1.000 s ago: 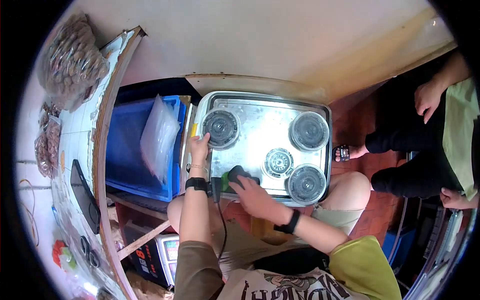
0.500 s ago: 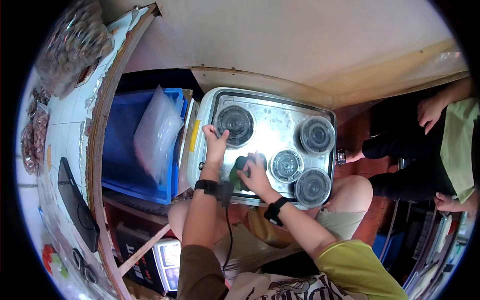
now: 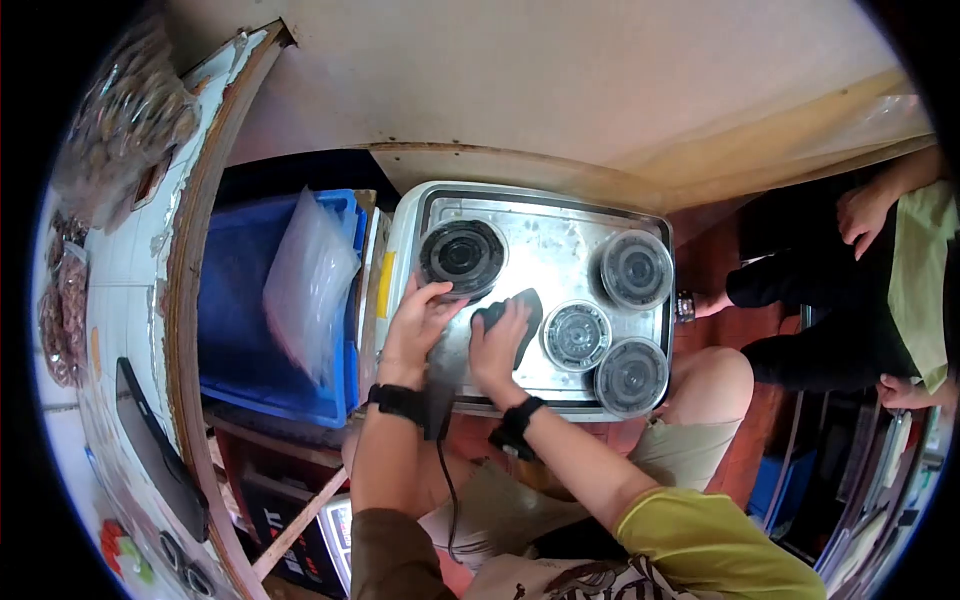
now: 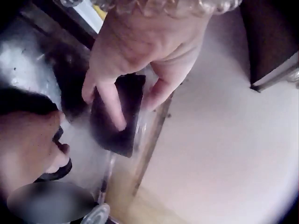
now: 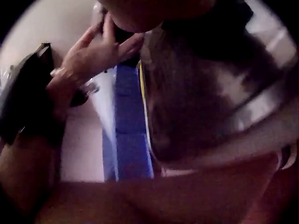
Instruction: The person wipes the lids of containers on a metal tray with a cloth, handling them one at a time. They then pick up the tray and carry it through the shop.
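The left hand [image 3: 418, 325] grips the near edge of a round dark container with a clear lid [image 3: 463, 256], tilted at the tray's left end. In the left wrist view, that hand [image 4: 145, 46] has its fingers spread over the container's dark surface [image 4: 130, 100] and its thumb at the other side. Just right of it, the right hand [image 3: 498, 345] is curled round a black tool [image 3: 527, 325] above the tray; the left wrist view shows this hand [image 4: 28, 149] too. In the right wrist view, the left hand [image 5: 91, 60] is visible, while the tool cannot be made out.
Three lidded containers [image 3: 636, 270] [image 3: 577, 336] [image 3: 632, 376] stand on the metal tray's [image 3: 540, 235] right side. At left are a blue crate [image 3: 240, 300] with plastic bags [image 3: 312, 285] and a tiled shelf [image 3: 125, 265]. Another person [image 3: 865, 215] is at right.
The left hand now grips the container, which has tipped from lying flat. The right hand has come closer to it, and the tool has turned, its green part no longer showing.
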